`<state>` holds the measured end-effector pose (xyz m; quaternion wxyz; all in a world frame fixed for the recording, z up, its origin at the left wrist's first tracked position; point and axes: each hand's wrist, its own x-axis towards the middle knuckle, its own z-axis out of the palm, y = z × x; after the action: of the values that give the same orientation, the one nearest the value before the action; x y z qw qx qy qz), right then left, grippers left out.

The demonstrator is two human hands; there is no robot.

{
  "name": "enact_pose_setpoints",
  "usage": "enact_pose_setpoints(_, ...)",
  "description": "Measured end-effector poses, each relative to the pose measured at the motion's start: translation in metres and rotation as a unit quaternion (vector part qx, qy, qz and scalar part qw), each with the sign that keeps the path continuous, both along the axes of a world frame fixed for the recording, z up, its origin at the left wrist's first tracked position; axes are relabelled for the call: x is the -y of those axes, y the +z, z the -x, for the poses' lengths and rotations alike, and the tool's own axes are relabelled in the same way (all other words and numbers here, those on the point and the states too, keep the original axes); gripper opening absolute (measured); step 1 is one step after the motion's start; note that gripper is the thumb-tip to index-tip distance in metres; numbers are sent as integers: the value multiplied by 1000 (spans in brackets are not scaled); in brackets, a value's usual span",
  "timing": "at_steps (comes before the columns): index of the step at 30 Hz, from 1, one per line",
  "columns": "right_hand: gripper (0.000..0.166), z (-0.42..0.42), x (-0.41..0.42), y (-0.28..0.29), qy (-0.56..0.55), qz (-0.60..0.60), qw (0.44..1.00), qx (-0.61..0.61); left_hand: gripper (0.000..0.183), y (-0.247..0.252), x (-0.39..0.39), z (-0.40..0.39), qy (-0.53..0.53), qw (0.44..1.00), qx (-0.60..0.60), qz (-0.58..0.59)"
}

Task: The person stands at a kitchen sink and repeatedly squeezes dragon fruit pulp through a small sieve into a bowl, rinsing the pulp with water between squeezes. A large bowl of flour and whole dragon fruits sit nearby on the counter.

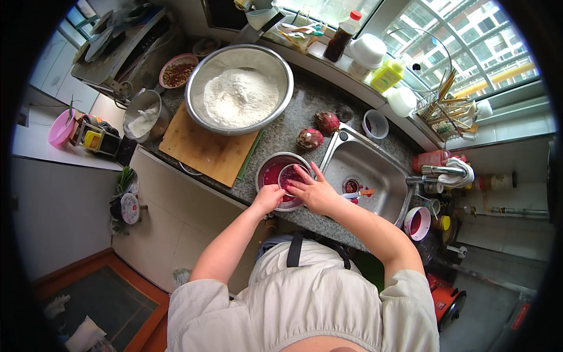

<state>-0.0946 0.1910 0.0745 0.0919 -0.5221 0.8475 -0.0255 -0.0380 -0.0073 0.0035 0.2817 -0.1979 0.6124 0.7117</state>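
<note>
On the granite counter sits a metal bowl [263, 172] of deep magenta liquid. A round strainer [280, 172] with dark pink pulp [289, 175] is inside it. My left hand [269, 198] grips the strainer's near side, its fingers curled at the rim. Spread over the pulp are the fingers of my right hand [313, 189], touching it or the strainer's rim; exact contact is hard to tell. Two red dragon fruits, one nearer [310, 139] and one farther [327, 122], lie beyond the bowl.
A large steel bowl [283, 105] of flour [239, 94] overhangs a wooden cutting board [206, 154]. To the right, a steel sink [374, 176] holds a knife [358, 193] and red scraps. A pink-stained bowl [417, 223] stands past the sink. Bottles line the windowsill [316, 49].
</note>
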Motion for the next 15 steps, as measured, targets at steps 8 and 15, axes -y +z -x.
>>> enact_pose_setpoints(8, 45, -4, 4, -1, -20, -2, 1000, -5, 23, -16, 2, 1, -15, 999, -23, 41)
enact_pose_setpoints(15, 38, -4, -2, 0, -18, -20, 1000, -8, 22, -24, 10, 7, -57, 996, -46, 58)
